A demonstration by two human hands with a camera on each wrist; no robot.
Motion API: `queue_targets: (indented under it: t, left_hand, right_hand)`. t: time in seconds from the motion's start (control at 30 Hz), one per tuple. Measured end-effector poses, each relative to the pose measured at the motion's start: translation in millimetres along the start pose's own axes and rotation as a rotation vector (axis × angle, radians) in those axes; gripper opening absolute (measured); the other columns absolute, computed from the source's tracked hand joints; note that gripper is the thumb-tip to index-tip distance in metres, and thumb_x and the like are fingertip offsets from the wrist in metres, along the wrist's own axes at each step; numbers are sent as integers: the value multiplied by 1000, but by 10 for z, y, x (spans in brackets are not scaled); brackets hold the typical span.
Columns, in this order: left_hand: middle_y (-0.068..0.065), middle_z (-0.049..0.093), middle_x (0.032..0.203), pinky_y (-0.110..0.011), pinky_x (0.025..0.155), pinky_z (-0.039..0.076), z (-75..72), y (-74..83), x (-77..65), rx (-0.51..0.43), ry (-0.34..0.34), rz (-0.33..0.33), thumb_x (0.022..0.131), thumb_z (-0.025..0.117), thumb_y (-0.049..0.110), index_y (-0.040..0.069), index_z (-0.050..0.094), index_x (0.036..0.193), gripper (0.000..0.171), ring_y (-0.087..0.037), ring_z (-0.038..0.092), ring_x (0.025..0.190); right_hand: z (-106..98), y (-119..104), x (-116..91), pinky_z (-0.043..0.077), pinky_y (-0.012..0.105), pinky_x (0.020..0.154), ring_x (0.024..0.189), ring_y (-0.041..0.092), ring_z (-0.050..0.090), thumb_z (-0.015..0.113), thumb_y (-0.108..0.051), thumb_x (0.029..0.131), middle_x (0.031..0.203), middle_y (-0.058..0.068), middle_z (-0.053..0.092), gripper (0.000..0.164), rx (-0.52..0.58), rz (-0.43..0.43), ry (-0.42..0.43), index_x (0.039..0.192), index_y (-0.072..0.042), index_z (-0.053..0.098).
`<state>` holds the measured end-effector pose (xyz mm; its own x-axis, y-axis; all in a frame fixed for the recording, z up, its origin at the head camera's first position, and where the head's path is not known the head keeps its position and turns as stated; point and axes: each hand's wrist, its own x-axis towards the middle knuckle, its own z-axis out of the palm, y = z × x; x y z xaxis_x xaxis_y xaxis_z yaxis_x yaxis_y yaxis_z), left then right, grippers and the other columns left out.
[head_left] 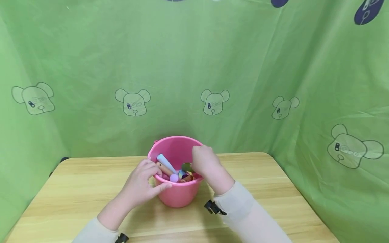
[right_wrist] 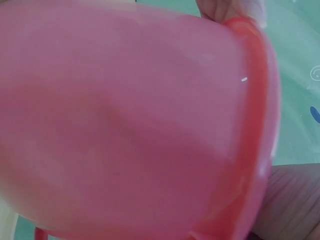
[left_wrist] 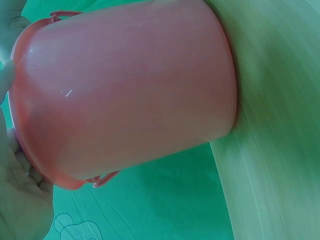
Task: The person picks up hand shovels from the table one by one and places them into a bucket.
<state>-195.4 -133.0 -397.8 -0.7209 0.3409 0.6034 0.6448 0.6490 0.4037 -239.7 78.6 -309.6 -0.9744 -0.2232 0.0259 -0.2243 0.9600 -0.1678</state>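
A pink bucket (head_left: 179,195) stands upright on the table, holding several small toys. My left hand (head_left: 140,180) grips its near left rim, the thumb along the outside and the fingers over the edge. At the right rim, my right hand (head_left: 206,162) reaches down into the bucket; its fingertips are hidden, so I cannot tell whether they hold anything. Beside it lies an olive-green rounded piece (head_left: 187,167). Other contents include a light blue stick (head_left: 165,162), a tan bar (head_left: 164,168) with a small dark dot, a lilac ball (head_left: 174,178) and a multicoloured piece (head_left: 182,174).
The bucket is near the far edge of a wood-grain table (head_left: 252,189). A green curtain (head_left: 182,60) printed with bear heads hangs behind the table and along both sides. The bucket's pink handle (left_wrist: 106,178) shows at its side in the left wrist view.
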Motion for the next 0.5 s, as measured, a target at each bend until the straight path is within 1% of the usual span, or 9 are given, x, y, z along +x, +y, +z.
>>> queue_targets:
  t: [0.1,0.27,0.43,0.5]
  left_hand:
    - [14,60,88,-40,90,48,-1,-2,4,4,4,7,77,84,47,26,59,78,32,-11,50,103]
    - [16,60,87,-40,90,47,-7,10,7,9,-11,-5,78,83,49,27,61,79,31,-11,50,102]
    - [18,58,87,-40,89,47,-10,11,10,11,-11,-12,78,83,49,27,60,79,32,-11,50,102]
    - [17,58,87,-40,89,48,-9,13,12,12,-8,-6,77,84,48,26,59,78,33,-12,51,102]
  right_hand:
    - [40,-6,7,52,25,54,69,22,61,74,-2,83,81,9,66,14,-6,-17,-4,96,0,69]
    - [88,-10,4,51,26,54,71,22,61,74,0,82,81,9,66,12,4,-21,-23,93,-1,69]
    - [109,-31,3,49,24,49,70,20,59,73,4,81,82,9,65,14,11,-17,-62,93,-2,68]
    - [118,-38,2,49,24,50,70,20,59,73,3,82,81,8,65,13,-6,-20,-73,93,-2,68]
